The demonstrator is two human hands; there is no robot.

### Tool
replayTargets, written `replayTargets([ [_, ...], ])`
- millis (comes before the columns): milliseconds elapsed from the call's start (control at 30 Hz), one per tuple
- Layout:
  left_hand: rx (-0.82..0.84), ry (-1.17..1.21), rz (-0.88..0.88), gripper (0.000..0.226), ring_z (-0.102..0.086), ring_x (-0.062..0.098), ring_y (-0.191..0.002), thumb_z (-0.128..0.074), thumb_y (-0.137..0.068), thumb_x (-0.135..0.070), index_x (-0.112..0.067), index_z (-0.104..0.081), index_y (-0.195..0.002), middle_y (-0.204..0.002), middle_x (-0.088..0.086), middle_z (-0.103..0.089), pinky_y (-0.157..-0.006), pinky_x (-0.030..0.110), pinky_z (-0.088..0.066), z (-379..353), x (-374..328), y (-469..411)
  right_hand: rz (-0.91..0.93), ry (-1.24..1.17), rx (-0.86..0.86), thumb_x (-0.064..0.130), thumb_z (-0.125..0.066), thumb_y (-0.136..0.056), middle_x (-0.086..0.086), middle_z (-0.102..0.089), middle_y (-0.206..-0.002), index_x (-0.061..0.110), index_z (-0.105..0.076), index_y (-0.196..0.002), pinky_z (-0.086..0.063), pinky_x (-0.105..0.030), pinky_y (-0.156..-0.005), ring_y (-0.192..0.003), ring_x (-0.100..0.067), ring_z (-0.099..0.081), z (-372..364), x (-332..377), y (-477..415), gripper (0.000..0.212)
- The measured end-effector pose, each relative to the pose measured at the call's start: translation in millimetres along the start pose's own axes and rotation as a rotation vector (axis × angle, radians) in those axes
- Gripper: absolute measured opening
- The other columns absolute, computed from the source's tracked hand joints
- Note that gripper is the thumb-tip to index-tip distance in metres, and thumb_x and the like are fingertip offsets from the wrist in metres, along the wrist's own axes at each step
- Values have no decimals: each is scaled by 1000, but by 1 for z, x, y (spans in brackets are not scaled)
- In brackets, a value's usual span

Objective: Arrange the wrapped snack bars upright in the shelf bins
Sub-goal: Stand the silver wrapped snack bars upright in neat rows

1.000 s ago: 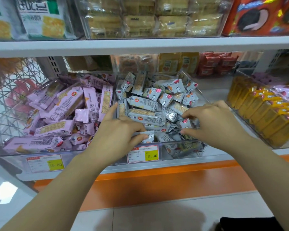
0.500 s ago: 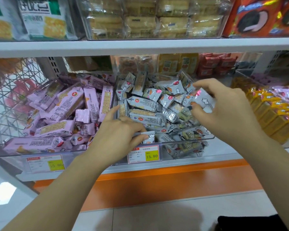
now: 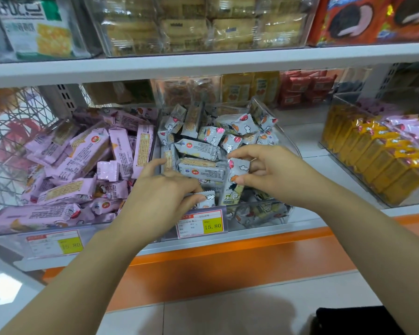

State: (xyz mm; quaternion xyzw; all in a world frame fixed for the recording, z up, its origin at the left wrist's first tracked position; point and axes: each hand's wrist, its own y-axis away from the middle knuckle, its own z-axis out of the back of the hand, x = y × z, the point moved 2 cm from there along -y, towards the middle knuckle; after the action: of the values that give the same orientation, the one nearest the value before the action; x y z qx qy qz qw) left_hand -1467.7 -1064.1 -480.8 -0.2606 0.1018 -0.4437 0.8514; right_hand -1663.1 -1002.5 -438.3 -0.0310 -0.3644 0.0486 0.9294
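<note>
The right hand's fingertips [image 3: 238, 155] and thumb close in a pinch on the upright grey bar [image 3: 233, 189]. The forefinger hooks over its crimped top end, the thumb presses its right edge lower down, and the other fingers bend loosely behind. The bar stands on end with its foot among the packs near the bin's six o'clock wall. The left hand's fingers [image 3: 194, 188] curl with the thumb around the front grey bar [image 3: 206, 197], a short pack showing only its end. It also sits at six o'clock, just at nine o'clock of the upright one, while the left forefinger reaches straight toward twelve along the divider. Outward, the right hand [image 3: 273, 172] and left hand [image 3: 162, 197] both sit inside the clear middle bin [image 3: 287, 146], where the other grey bars [image 3: 198, 151] lie jumbled, flat and slanted. A price tag [image 3: 201, 224] is clipped on its front wall. At nine o'clock a bin of pink bars [image 3: 82, 160] is equally untidy; at three o'clock yellow bars [image 3: 373, 163] stand in neat rows. The bars look light, with slick, crinkly film that likely slides between fingers, and the filling is probably brittle. I judge the flat long sides at mid-length the safest hold, since the crimped ends would just fold.
</note>
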Motion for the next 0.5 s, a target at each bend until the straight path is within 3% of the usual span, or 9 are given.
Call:
replayTargets([
  [100, 13, 0, 4, 35, -62, 11, -64, -38, -86, -47, -28, -62, -71, -59, -14, -57, -100, 35, -20, 0, 1, 1, 21, -11, -32, 19, -67, -86, 15, -58, -116, 30, -56, -122, -49, -31, -93, -98, -8, -63, 6, 1, -4, 39],
  [167, 10, 1, -1, 35, -62, 11, -65, -38, -86, -46, -27, -63, -71, -60, -14, -58, -100, 35, -20, 1, 0, 0, 17, -89, -61, 19, -68, -85, 9, -58, -123, 35, -56, -111, -49, -24, -89, -86, 3, -63, 8, -4, -5, 32],
  [233, 12, 3, -8, 34, -63, 11, -65, -39, -86, -46, -26, -63, -71, -61, -14, -60, -101, 35, -21, 1, 0, 0, -7, -154, -27, 16, -67, -86, 9, -61, -111, 35, -54, -102, -50, -15, -81, -80, 2, -65, 3, -10, -6, 29],
  [300, 17, 7, -9, 35, -63, 12, -65, -39, -86, -46, -26, -63, -71, -61, -14, -60, -101, 36, -20, 1, 0, 0, -22, -189, 18, 13, -67, -85, 16, -59, -88, 32, -53, -100, -48, -10, -76, -95, -9, -67, -2, -14, -8, 27],
  [367, 29, 6, -6, 35, -63, 12, -65, -39, -86, -46, -26, -63, -71, -62, -13, -62, -102, 36, -20, 1, 2, 1, -29, -160, 39, 16, -71, -82, 20, -53, -78, 31, -54, -98, -46, -9, -77, -103, -13, -64, -5, -12, -8, 28],
  [500, 54, 13, 6, 36, -63, 11, -65, -38, -86, -48, -27, -63, -71, -62, -14, -61, -101, 34, -19, 2, 1, 1, -15, -6, 106, 19, -77, -77, 12, -63, -82, 27, -64, -88, -55, -34, -82, -80, -8, -65, -21, -10, -11, 19],
])
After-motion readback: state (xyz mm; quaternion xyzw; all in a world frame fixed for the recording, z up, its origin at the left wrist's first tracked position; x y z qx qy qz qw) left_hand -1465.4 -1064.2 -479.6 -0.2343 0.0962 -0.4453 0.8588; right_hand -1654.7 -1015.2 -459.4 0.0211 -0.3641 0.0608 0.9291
